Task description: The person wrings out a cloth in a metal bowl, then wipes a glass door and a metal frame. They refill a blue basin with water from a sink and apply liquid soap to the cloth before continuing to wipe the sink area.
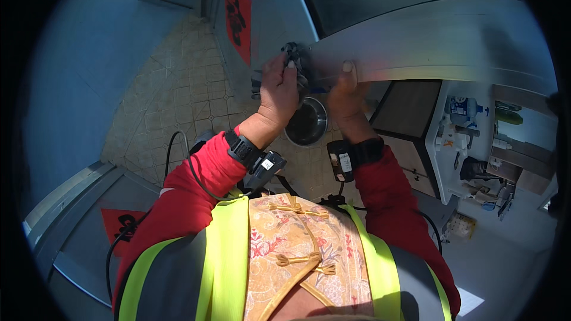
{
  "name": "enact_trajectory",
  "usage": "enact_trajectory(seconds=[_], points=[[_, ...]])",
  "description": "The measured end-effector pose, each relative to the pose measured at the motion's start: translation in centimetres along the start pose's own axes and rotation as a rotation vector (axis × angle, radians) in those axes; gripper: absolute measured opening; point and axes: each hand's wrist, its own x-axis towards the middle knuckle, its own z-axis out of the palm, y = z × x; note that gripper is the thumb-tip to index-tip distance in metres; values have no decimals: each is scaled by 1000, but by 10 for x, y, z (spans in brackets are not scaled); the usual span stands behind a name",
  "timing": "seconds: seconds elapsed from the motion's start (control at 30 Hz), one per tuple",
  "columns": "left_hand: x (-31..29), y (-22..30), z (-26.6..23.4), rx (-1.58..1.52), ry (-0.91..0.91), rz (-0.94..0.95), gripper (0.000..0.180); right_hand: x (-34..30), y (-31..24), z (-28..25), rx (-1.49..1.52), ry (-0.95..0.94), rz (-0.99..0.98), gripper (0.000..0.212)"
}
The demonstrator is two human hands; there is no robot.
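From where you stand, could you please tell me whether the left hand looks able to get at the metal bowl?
Probably yes, with a reach down: the metal bowl stands open below, and nothing seems to cover it. The left hand holds a cloth, though, and the drop is unclear.

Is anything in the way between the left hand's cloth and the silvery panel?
Nothing visible stands between them: the gray cloth, in the left hand, is right at the left end of the silvery panel, though actual contact is hard to see. The right hand is at the panel's lower edge, to the cloth's right.
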Motion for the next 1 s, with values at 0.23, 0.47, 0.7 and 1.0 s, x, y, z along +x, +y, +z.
enact_trajectory(seconds=[0.23, 0.47, 0.7, 1.0], points=[[21, -29, -3, -117, -8, -405, 31, 17, -28, -10, 348, -78, 182, 26], [33, -53, -72, -128, -62, -731, 39, 8, -71, 8, 354, -262, 169, 71], [39, -74, -206, 430, -80, -1048, 44, -61, -32, -31, 322, -1097, -9, 77], [14, -117, -313, 293, -437, -829, 37, -356, 81, -299, -303, -628, 1454, 69]])
